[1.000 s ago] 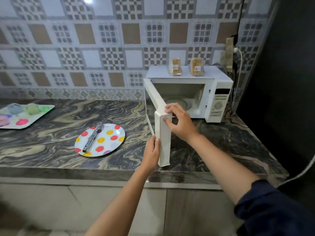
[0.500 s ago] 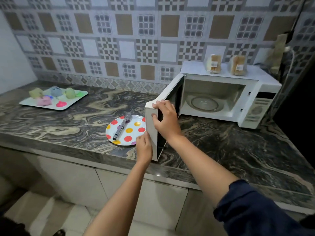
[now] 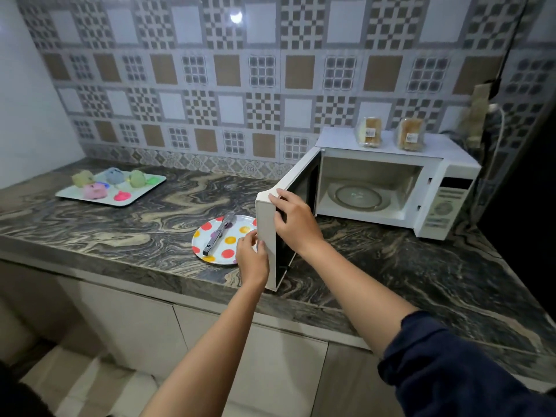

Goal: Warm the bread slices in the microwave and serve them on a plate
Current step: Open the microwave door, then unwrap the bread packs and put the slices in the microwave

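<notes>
The marbled surface (image 3: 120,236) carries the white microwave (image 3: 445,203) beyond the right hand (image 3: 296,224), its cavity holding only the turntable. Its door (image 3: 266,230) stands wide. The right hand grips the top free corner and the left hand (image 3: 252,257) pinches the edge lower down. Best to swing it gently, clear of the spotted plate (image 3: 198,239) just left of the left hand. A bread pack (image 3: 369,131) and a second bread pack (image 3: 410,134) sit atop the microwave, up and right of both hands. Tongs (image 3: 219,234) lie on the plate.
</notes>
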Motion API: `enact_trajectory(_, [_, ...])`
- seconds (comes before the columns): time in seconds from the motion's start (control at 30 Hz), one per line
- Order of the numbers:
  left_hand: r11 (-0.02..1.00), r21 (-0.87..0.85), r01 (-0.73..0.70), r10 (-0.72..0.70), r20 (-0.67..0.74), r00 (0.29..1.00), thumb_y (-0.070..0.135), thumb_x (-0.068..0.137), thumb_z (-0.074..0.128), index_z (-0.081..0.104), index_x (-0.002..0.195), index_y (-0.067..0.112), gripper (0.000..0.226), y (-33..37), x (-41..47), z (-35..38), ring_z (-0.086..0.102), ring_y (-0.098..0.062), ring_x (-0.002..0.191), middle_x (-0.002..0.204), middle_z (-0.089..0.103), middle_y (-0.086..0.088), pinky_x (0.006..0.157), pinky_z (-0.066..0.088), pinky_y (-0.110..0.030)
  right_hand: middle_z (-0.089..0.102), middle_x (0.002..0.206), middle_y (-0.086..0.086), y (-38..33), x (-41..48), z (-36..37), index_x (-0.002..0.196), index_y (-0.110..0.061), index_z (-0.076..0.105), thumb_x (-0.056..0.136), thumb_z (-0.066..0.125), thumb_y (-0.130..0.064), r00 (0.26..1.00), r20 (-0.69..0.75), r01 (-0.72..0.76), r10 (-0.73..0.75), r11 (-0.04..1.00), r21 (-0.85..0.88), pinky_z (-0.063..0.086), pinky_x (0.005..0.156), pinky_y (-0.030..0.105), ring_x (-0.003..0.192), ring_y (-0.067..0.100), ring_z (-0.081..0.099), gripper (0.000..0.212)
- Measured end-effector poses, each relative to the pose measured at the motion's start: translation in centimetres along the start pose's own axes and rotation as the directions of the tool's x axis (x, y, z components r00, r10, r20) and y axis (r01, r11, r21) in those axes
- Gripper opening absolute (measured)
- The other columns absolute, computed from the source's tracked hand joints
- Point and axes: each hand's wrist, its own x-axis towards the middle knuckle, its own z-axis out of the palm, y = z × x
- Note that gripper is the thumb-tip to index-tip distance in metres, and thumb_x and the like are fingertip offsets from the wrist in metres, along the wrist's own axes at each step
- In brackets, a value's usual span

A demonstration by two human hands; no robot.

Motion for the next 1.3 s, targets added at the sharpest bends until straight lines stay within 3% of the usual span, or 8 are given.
enact_trajectory(0.1, [0.997,-0.004,-0.078,0.077,-0.103,0.992,0.004,0.092,0.047,0.057,0.121,0.004,0.031,2.1,-0.8,-0.5,0.052,-0.021,0.105,0.119,0.056,-0.013,0.084,0.034,-0.021,0.047,0.141,0.007,-0.1,-1.1,-2.7,0.128,-0.008,0.057,0.089,0.048,-0.004,1.000,0.014,-0.010,0.010,0.999,0.033,0.027,0.107,0.018,0.131,0.019,0.042,0.040])
enact_trajectory(0.23, [0.990,-0.015,-0.140,0.135,-0.179,0.974,0.007,0.092,0.048,0.056,0.122,0.004,0.031,5.5,-2.4,-0.1,0.050,-0.028,0.116,0.122,0.055,-0.014,0.100,0.040,-0.041,0.049,0.139,0.004,1.2,-2.9,-7.5,0.128,-0.010,0.057,0.090,0.048,-0.009,0.998,0.060,-0.014,0.014,1.000,0.010,0.025,0.102,0.014,0.129,0.016,0.043,0.039])
enact_trajectory(0.4, [0.963,-0.010,-0.268,0.261,-0.206,0.943,-0.005,0.087,0.046,0.059,0.118,0.001,0.035,10.3,-4.8,1.8,0.050,-0.025,0.115,0.120,0.056,-0.012,0.093,0.028,-0.014,0.051,0.136,0.005,4.4,-5.9,-13.1,0.125,-0.010,0.059,0.090,0.049,-0.010,0.998,0.035,-0.047,0.047,0.999,-0.007,0.027,0.102,0.016,0.127,0.017,0.044,0.036])
enact_trajectory(0.5, [0.954,-0.009,-0.298,0.294,-0.150,0.944,-0.004,0.086,0.046,0.059,0.120,0.004,0.037,12.4,-6.7,4.5,0.051,-0.024,0.114,0.122,0.056,-0.010,0.091,0.029,-0.014,0.051,0.136,0.005,6.9,-7.9,-16.4,0.125,-0.011,0.058,0.091,0.049,-0.011,0.996,0.029,-0.086,0.087,0.996,-0.039,0.033,0.108,0.026,0.128,0.018,0.044,0.035])
enact_trajectory(0.67, [0.954,-0.016,-0.298,0.299,0.010,0.954,0.006,0.092,0.047,0.051,0.130,0.008,0.038,15.8,-8.1,10.7,0.047,-0.022,0.122,0.132,0.049,-0.006,0.100,0.033,-0.026,0.050,0.136,0.003,11.2,-9.3,-21.8,0.127,-0.012,0.057,0.092,0.049,-0.013,0.984,-0.015,-0.180,0.179,0.978,-0.109,0.031,0.105,0.023,0.128,0.017,0.044,0.036])
enact_trajectory(0.87, [0.928,-0.011,-0.373,0.368,0.182,0.912,0.011,0.094,0.047,0.046,0.135,0.008,0.041,18.7,-6.2,17.6,0.042,-0.020,0.127,0.137,0.046,-0.004,0.106,0.031,-0.029,0.051,0.135,0.003,16.5,-7.3,-26.2,0.126,-0.014,0.057,0.092,0.051,-0.014,0.943,-0.160,-0.310,0.291,0.944,-0.112,0.033,0.105,0.026,0.128,0.017,0.044,0.035])
enact_trajectory(1.07, [0.916,-0.003,-0.401,0.391,0.227,0.892,0.010,0.091,0.048,0.045,0.135,0.010,0.044,20.4,0.9,23.0,0.042,-0.024,0.128,0.140,0.045,-0.008,0.106,0.033,-0.035,0.055,0.132,0.004,22.0,-1.6,-27.2,0.127,-0.012,0.057,0.092,0.050,-0.012,0.909,-0.237,-0.372,0.343,0.924,-0.088,0.038,0.095,0.022,0.120,0.018,0.052,0.036])
enact_trajectory(1.3, [0.917,0.022,-0.398,0.380,0.248,0.891,0.015,0.094,0.047,0.039,0.138,0.006,0.046,21.5,12.5,28.6,0.037,-0.023,0.133,0.144,0.039,-0.010,0.108,0.029,-0.033,0.048,0.139,0.004,27.1,9.4,-27.0,0.133,-0.011,0.050,0.092,0.051,-0.016,0.873,-0.281,-0.435,0.398,0.897,-0.080,0.035,0.099,0.024,0.129,0.020,0.043,0.041])
